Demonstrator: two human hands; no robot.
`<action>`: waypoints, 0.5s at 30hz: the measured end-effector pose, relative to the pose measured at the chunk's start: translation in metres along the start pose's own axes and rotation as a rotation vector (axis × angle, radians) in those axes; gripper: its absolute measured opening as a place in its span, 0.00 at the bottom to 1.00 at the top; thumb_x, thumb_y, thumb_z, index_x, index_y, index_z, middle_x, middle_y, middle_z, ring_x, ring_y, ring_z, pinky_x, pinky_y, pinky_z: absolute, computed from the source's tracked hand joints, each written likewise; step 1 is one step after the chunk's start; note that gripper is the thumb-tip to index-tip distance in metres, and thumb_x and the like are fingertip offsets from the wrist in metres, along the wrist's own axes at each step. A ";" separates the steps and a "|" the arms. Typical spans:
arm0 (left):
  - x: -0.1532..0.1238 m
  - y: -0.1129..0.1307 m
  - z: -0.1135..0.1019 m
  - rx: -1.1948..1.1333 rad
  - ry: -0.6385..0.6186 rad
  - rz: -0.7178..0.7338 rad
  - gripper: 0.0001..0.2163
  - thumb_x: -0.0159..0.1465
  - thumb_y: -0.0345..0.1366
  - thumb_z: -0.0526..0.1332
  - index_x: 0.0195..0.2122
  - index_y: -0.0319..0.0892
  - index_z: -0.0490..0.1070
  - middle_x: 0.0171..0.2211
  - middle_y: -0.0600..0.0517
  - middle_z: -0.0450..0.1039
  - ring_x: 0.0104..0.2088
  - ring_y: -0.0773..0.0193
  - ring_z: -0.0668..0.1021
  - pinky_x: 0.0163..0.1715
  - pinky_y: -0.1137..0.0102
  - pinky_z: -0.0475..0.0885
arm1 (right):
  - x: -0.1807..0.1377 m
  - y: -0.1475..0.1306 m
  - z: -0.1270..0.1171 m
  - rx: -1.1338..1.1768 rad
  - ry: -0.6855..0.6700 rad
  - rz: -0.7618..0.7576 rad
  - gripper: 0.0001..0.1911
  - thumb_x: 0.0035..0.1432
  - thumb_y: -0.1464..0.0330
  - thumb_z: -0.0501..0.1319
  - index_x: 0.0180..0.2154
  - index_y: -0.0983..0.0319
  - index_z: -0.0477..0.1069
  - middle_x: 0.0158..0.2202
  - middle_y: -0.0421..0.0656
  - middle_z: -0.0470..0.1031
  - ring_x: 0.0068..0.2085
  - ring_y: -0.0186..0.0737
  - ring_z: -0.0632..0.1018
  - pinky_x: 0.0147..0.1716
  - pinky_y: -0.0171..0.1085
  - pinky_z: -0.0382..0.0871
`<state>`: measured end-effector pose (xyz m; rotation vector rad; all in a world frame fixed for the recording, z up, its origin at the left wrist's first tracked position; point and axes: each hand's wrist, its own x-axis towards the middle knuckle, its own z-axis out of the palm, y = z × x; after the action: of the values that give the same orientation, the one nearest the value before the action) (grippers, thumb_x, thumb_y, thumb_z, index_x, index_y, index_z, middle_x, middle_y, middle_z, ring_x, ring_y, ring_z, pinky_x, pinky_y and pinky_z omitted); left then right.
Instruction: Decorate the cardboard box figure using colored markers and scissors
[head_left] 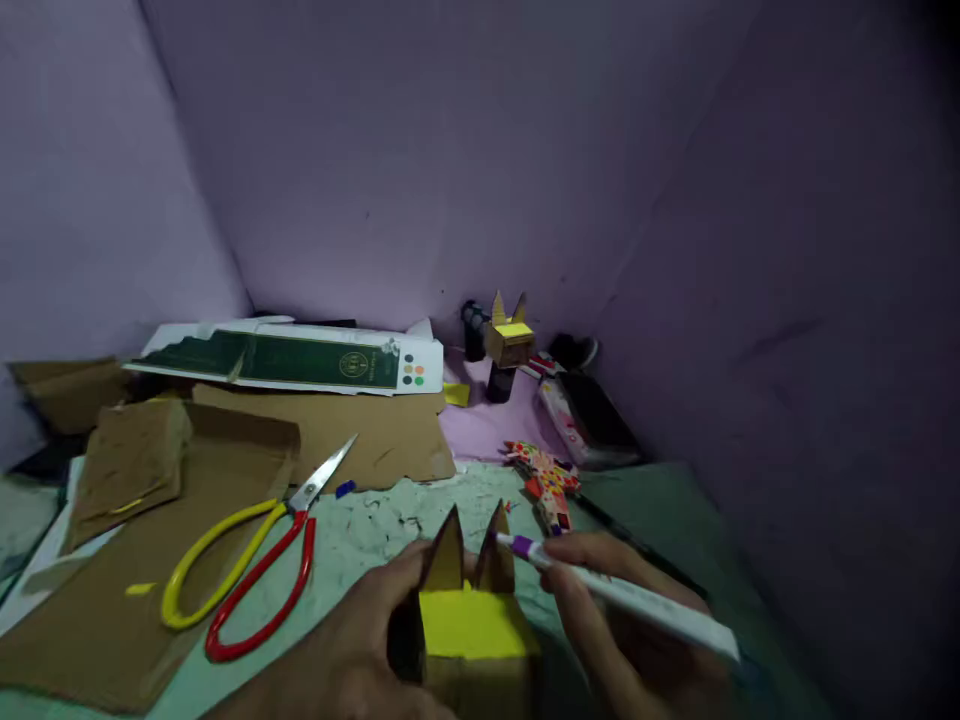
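A small cardboard box (476,640) with a yellow face and two pointed cardboard ears sits low in the middle, gripped from the left by my left hand (360,650). My right hand (626,640) is closed on a white marker (622,595) with a purple tip. The tip touches the right ear of the box. A similar eared cardboard box (510,338) stands on a dark bottle at the back, near the wall.
Scissors (255,555) with one yellow and one red handle lie open on the left. Flat cardboard sheets (225,470) and a flattened green and white carton (292,358) lie behind them. A colourful paper figure (547,480) and a dark case (592,415) lie to the right. Purple walls close in.
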<state>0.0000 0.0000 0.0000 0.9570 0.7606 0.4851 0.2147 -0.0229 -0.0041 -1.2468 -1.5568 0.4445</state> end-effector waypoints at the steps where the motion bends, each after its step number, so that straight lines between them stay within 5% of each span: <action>1: -0.003 0.003 0.002 0.029 0.038 -0.025 0.40 0.44 0.25 0.71 0.60 0.48 0.65 0.51 0.51 0.77 0.48 0.46 0.79 0.47 0.57 0.73 | 0.001 0.001 0.000 0.010 0.010 -0.008 0.04 0.61 0.67 0.63 0.34 0.54 0.76 0.24 0.36 0.77 0.25 0.34 0.79 0.29 0.28 0.72; 6: -0.010 0.016 0.007 0.129 0.151 -0.062 0.38 0.42 0.25 0.72 0.58 0.48 0.70 0.50 0.49 0.77 0.56 0.41 0.73 0.58 0.50 0.65 | 0.002 0.006 0.003 0.023 0.056 -0.037 0.05 0.61 0.67 0.62 0.38 0.54 0.77 0.28 0.38 0.81 0.27 0.37 0.81 0.34 0.32 0.76; 15: -0.006 0.014 0.008 0.075 0.087 0.058 0.35 0.42 0.27 0.72 0.55 0.47 0.73 0.49 0.48 0.78 0.55 0.42 0.74 0.58 0.48 0.66 | -0.005 0.009 0.004 0.034 0.207 -0.006 0.03 0.61 0.66 0.64 0.38 0.53 0.77 0.32 0.39 0.83 0.31 0.38 0.82 0.30 0.30 0.75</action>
<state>0.0010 -0.0011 0.0174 1.0350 0.8364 0.5548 0.2155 -0.0225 -0.0152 -1.2213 -1.3722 0.3259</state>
